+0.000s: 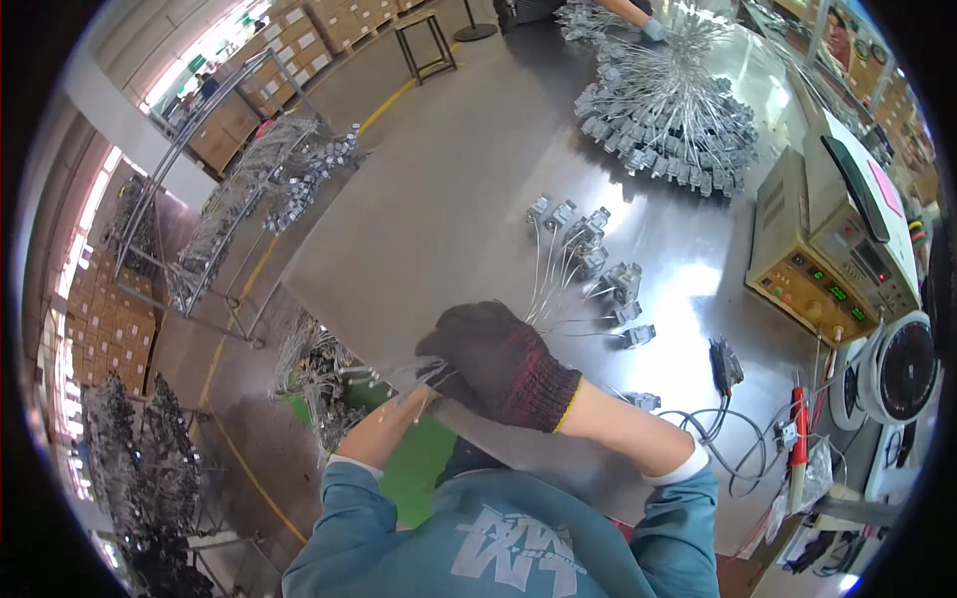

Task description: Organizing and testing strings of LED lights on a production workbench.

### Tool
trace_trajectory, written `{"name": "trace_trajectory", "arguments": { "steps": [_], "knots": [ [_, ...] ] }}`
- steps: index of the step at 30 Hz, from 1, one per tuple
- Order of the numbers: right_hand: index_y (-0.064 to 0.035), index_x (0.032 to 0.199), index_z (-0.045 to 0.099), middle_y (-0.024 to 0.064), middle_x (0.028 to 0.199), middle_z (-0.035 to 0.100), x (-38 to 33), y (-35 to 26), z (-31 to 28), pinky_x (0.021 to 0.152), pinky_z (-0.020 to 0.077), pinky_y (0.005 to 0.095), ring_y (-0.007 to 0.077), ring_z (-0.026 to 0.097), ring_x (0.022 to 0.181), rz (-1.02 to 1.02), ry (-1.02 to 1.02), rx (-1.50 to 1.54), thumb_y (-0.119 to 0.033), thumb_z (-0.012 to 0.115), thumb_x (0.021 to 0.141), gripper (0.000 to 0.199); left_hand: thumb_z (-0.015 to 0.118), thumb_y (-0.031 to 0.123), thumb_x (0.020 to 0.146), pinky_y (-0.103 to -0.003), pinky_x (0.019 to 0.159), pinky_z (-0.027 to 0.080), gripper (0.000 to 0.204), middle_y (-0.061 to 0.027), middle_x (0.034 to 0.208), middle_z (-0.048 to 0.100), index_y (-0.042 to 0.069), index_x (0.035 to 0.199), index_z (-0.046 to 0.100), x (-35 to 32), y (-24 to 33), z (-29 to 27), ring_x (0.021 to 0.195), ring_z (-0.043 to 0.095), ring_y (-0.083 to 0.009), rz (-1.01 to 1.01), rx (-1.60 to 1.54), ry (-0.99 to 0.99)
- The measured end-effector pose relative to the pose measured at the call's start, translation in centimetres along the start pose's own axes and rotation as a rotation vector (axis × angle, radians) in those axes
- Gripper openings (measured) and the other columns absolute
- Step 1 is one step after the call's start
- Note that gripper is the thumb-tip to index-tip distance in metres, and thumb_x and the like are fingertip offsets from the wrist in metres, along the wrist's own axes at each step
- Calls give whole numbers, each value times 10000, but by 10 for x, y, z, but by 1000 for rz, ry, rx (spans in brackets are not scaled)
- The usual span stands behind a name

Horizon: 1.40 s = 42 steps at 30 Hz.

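Note:
Over the near edge of the metal table, my right hand (503,364) in a dark knitted glove is wrapped round a bundle of thin white wires (543,289). The bundle's far ends carry several small silver box-shaped parts (588,239), spread out on the table beyond the hand. Loose wire ends (384,375) stick out to the left of my hands. Of my left hand (445,383), only a little shows beneath the right one, at the same bundle. Its fingers are hidden.
A large heap of similar wired parts (668,130) lies at the far right, with another person's gloved hand (654,30) on it. An instrument with lit displays (822,269), a small fan (902,369) and cables (718,439) stand right. A metal rack (189,149) with hanging wired parts is left.

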State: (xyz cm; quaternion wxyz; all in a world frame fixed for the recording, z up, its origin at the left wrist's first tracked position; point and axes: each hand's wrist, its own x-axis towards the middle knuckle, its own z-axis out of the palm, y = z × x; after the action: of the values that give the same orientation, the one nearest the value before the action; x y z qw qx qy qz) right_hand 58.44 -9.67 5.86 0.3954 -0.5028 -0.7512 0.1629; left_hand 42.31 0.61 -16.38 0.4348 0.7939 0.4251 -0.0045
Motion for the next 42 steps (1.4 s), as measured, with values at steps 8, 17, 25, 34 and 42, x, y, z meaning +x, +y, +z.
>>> {"name": "trace_trajectory", "arguments": {
  "steps": [8, 17, 25, 34, 42],
  "knots": [
    [-119, 1138, 779, 116, 1221, 742, 1, 61, 12, 1040, 533, 503, 352, 667, 1278, 63, -242, -132, -327, 804, 894, 322, 798, 410, 968, -333, 920, 590, 574, -13, 1303, 763, 108, 1434, 656, 9, -41, -25, 1165, 710, -160, 312, -501, -159],
    [-122, 1121, 825, 141, 1113, 792, 3, 95, -13, 1120, 480, 532, 351, 731, 1160, -351, 122, -408, -546, 775, 921, 472, 684, 311, 1074, -332, 1006, 571, 420, -24, 1343, 761, 66, 1414, 718, -10, 47, -83, 1230, 696, -152, 796, 352, -50],
    [-151, 940, 781, 124, 949, 776, -33, 102, -25, 1098, 457, 492, 324, 693, 1047, 74, -255, -675, -546, 750, 886, 400, 708, 181, 1002, -382, 834, 609, 190, -85, 1071, 832, 52, 1075, 827, 5, 76, -66, 946, 766, -210, 427, -420, 342],
    [-127, 1075, 749, 93, 1112, 776, -82, 42, -95, 1154, 474, 516, 314, 674, 1248, 32, -73, -706, -317, 790, 911, 255, 616, 13, 925, -328, 743, 609, 312, -49, 954, 790, 47, 1149, 831, 121, 122, -47, 850, 737, -149, 726, -39, 420],
    [-109, 1604, 520, 166, 1520, 622, -143, 44, -135, 1224, 436, 589, 450, 518, 1488, 460, 277, -778, -361, 911, 866, 872, 686, -69, 889, -347, 936, 644, 389, -81, 1059, 845, 69, 1220, 836, 204, 154, -29, 984, 795, -193, 676, -225, 555]
  ]
}}
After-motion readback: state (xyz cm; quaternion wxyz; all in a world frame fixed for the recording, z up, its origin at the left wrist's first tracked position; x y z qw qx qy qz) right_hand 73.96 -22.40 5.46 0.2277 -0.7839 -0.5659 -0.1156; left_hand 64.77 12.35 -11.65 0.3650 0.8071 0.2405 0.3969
